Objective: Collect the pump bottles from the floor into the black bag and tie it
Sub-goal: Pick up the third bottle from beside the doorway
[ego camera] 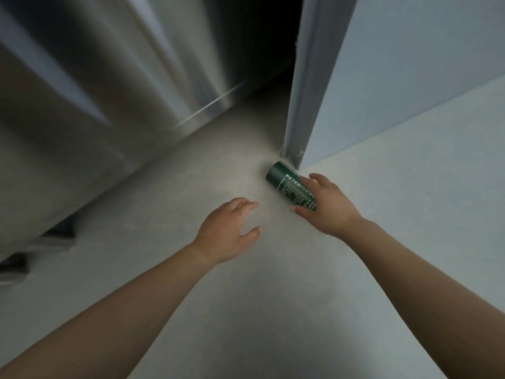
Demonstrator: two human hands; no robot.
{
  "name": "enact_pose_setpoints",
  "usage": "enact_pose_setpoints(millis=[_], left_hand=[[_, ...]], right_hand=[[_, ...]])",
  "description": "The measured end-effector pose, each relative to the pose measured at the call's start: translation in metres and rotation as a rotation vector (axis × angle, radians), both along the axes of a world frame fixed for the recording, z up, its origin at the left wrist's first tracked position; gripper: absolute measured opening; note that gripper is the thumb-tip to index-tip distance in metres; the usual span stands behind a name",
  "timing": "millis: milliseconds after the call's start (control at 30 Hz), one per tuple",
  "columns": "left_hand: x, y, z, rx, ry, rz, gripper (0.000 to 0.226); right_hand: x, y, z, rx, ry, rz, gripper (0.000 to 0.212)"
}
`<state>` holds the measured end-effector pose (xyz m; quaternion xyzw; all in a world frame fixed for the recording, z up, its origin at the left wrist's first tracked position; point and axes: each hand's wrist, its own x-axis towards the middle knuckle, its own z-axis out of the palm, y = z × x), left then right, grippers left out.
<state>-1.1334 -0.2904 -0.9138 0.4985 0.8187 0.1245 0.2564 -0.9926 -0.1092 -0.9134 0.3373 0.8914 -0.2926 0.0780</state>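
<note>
A dark green bottle [287, 181] with white lettering lies on its side on the pale floor [246, 310], close to the foot of a door frame. My right hand [323, 206] is wrapped over its near end, thumb on one side and fingers on the other; that end of the bottle is hidden under my palm. My left hand [228, 231] hovers a little to the left of the bottle, fingers spread and curled, holding nothing. No black bag is in view.
A blurred metal-grey panel [95, 105] fills the upper left. A pale door frame [303, 105] and wall [410, 77] stand right behind the bottle, with a dark gap between panel and frame. Something dark and grey [41, 250] lies at the left edge.
</note>
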Motion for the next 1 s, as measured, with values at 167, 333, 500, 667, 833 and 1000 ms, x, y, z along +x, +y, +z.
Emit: enact_pose_setpoints(millis=[167,333,500,667,833,1000], left_hand=[[-0.006,-0.029,-0.066,-0.204,0.031,0.028,0.073],[-0.005,-0.056,-0.092,-0.384,0.104,-0.026,0.094],[-0.006,-0.064,-0.107,-0.289,0.171,-0.020,0.096],[-0.006,-0.065,-0.108,-0.273,0.152,-0.001,0.097],[-0.012,-0.060,-0.100,-0.333,0.089,-0.024,0.092],[-0.033,-0.058,-0.018,-0.461,0.014,0.025,0.080]], right_hand=[[-0.002,-0.005,-0.053,0.138,-0.051,-0.045,0.073],[0.021,-0.026,-0.062,0.141,-0.038,-0.103,0.075],[0.020,-0.038,-0.071,0.155,-0.011,-0.153,0.078],[0.013,-0.041,-0.064,0.052,0.084,-0.170,0.077],[0.011,-0.046,-0.054,-0.009,0.150,-0.225,0.075],[0.014,-0.060,0.016,-0.108,0.131,-0.290,0.073]])
